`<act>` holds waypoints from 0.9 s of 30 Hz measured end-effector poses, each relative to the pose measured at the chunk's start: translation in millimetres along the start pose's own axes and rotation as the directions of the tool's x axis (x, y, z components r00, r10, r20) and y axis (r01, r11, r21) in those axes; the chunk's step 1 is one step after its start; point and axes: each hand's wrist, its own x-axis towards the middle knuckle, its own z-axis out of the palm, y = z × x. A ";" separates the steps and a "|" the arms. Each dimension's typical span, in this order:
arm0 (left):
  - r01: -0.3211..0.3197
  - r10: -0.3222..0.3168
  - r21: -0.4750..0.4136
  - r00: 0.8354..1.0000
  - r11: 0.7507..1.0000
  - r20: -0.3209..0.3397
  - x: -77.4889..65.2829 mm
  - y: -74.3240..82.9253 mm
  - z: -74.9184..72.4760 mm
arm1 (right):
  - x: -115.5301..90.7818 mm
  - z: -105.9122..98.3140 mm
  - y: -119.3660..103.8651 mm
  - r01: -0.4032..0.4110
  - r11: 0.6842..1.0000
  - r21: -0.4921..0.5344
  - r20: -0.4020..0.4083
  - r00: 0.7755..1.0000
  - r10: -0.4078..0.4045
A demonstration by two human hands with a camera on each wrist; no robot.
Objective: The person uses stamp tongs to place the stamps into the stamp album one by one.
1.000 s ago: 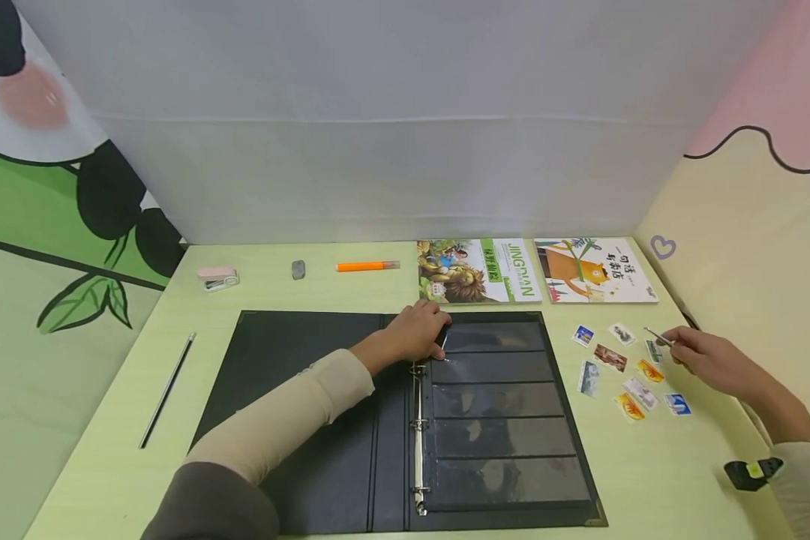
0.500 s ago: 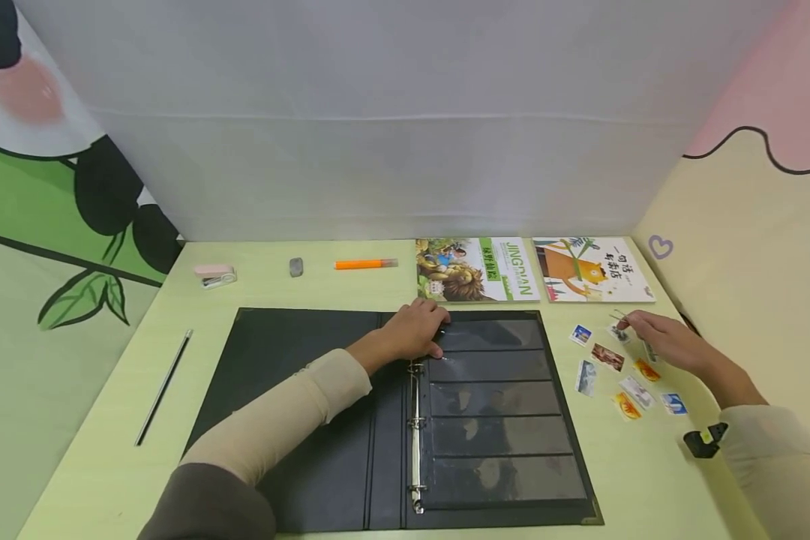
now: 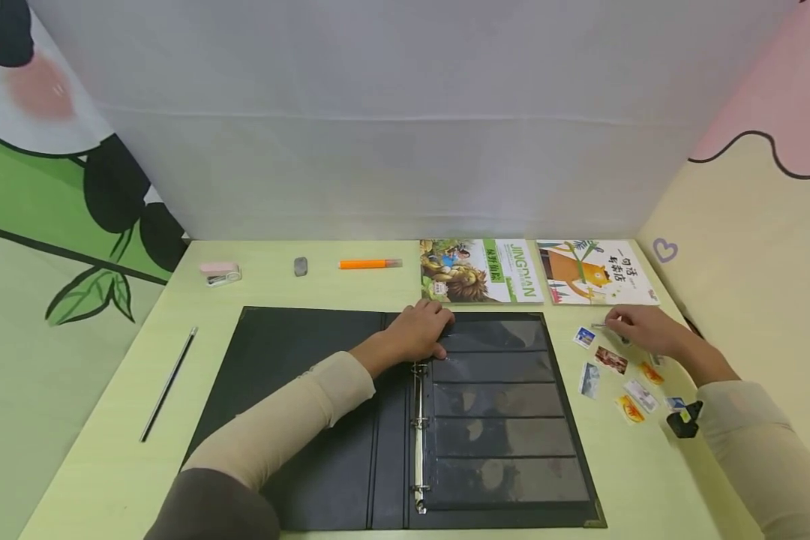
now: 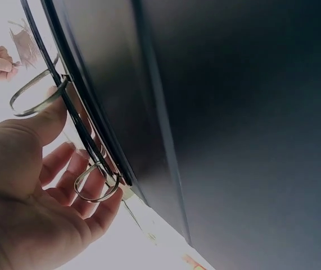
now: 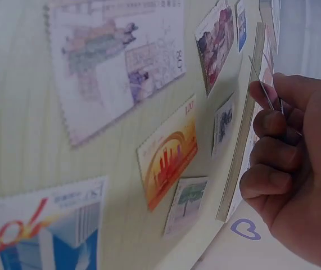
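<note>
An open black stamp album [image 3: 310, 375] lies on the table, its right side showing a clear pocket page [image 3: 506, 401] on metal rings [image 3: 419, 424]. My left hand [image 3: 415, 331] grips the album at the top of the rings, thumb on the page; in the left wrist view, the fingers curl beside the rings [image 4: 97, 183]. My right hand [image 3: 648, 330] pinches thin metal tweezers [image 5: 260, 81], their tips pointing left close over the table among the stamps. Several loose stamps lie there, including a brown one [image 3: 610, 360], a blue one [image 3: 584, 337] and an orange one [image 5: 168, 152].
Two picture books, one with a lion [image 3: 479, 271] and one with an orange animal [image 3: 597, 271], lie at the back right. A stapler [image 3: 220, 273], eraser [image 3: 300, 266] and orange marker [image 3: 370, 264] line the back. A pencil [image 3: 169, 384] lies left of the album.
My right hand has moved left and slightly away from me with the tweezers, over the upper stamps. The left hand keeps its place on the album.
</note>
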 end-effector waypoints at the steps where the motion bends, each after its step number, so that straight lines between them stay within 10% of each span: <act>1: -0.001 0.001 0.003 1.000 1.000 -0.005 -0.7 0.8 0.1 | 1.2 -0.4 1.3 -0.003 1.000 -0.004 0.011 1.000 0.004; 27: 0.004 -0.004 0.008 1.000 1.000 -0.020 -2.0 2.1 2.1 | 22.0 -19.0 -15.5 0.134 0.991 0.019 -0.059 0.989 -0.133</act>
